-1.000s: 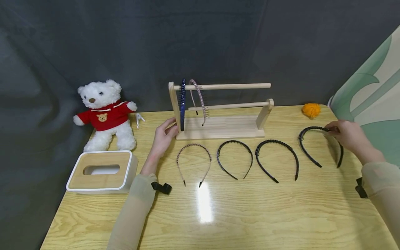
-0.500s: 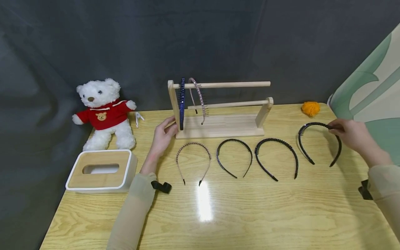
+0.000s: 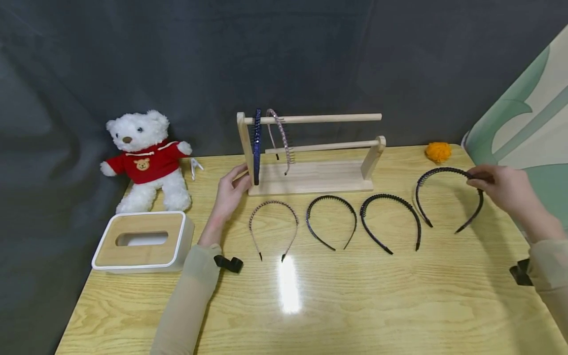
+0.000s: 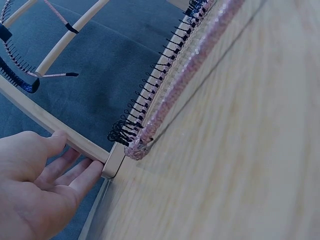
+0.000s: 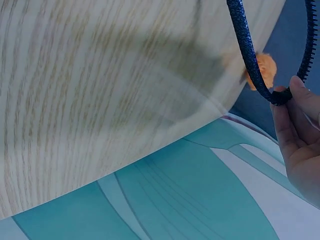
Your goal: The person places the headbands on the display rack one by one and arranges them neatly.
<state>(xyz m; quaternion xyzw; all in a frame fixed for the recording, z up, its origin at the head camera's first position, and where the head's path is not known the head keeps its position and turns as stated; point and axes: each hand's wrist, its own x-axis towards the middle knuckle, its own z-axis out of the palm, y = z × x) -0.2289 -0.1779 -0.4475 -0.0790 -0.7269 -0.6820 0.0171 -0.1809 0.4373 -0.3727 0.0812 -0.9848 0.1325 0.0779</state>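
Observation:
At the right of the head view my right hand point(image 3: 499, 185) pinches a dark toothed headband point(image 3: 443, 170) by the side of its arch. The right wrist view shows my thumb and fingers on its dark blue glittery band point(image 5: 245, 45). My left hand point(image 3: 230, 192) holds the left post of a wooden rack point(image 3: 315, 185), thumb on one side and fingers on the other. From the rack's upper bar hang a dark blue headband point(image 3: 257, 148) and a pink one point(image 3: 281, 133). Across the table lie a pink headband point(image 3: 274, 202) and two dark ones, the middle point(image 3: 330, 197) and the right point(image 3: 390, 197).
A white teddy bear point(image 3: 144, 165) in a red top sits at the back left. Before it stands a tissue box point(image 3: 142, 241) with a wooden lid, and a small white clip point(image 3: 195, 167) is beside it. An orange pompom point(image 3: 438, 152) lies near the back right corner.
The dark headband in my right hand has risen and shifted slightly left, its tips swinging up and left. My left hand keeps its place on the rack post.

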